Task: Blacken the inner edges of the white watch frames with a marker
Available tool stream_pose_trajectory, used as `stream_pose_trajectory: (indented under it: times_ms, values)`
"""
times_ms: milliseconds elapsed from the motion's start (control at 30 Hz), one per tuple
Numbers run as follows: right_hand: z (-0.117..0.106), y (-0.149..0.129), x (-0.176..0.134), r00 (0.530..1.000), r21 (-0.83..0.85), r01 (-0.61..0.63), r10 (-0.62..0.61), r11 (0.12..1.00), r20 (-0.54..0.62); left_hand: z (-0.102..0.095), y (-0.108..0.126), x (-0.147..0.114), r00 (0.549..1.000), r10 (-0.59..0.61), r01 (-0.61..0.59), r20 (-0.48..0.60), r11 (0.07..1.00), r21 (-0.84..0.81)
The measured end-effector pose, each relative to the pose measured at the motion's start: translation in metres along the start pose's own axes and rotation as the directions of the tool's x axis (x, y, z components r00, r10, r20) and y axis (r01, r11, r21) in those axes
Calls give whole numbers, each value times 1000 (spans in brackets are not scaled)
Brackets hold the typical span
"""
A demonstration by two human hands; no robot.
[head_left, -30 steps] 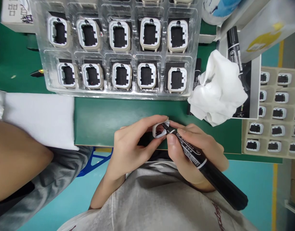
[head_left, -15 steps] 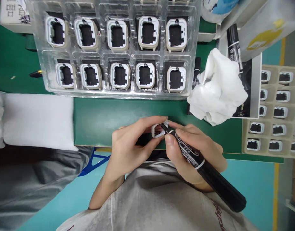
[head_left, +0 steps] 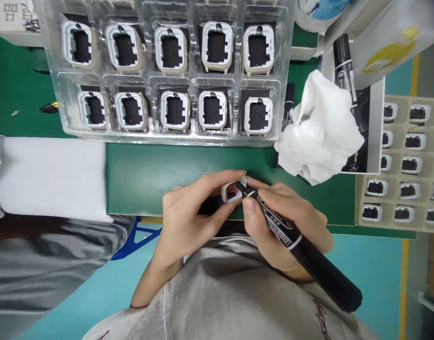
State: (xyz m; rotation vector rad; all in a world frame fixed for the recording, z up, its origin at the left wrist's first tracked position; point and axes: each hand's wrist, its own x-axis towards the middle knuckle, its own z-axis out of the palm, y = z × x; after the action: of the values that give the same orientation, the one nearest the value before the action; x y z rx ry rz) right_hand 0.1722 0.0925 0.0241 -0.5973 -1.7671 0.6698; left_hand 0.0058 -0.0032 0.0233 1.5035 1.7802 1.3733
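Between the thumb and fingers of my left hand (head_left: 191,208) is a small white watch-case frame (head_left: 228,192), tilted so its opening shows. My right hand (head_left: 291,222) is closed around a black marker pen (head_left: 284,231), its thick end slanting down to the right. The marker's tip reaches into the frame's opening, at the edge nearer my right hand; whether it touches the inner wall I cannot tell. Beyond my hands lies a clear plastic tray (head_left: 167,138) with rows of similar white frames, each on a dark pad in its own compartment.
A crumpled white cloth (head_left: 319,132) lies right of the tray, beside a white box (head_left: 376,156) with another marker (head_left: 345,68). A beige tray (head_left: 394,226) of frames is at far right. A folded white cloth (head_left: 54,179) lies left, near another person's grey-clothed leg (head_left: 61,269).
The view has shifted slightly, so the tray and folded cloth appear a little further left. Both hands, the frame and the marker keep nearly the same pose.
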Motion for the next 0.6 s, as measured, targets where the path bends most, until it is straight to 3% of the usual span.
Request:
stream_pose_trajectory:
  times_ms: [600]
  values:
    - [-1,-8,2,999,-10,-22,22,1000,28,1,-2,-1,999,39,-39,-12,999,-13]
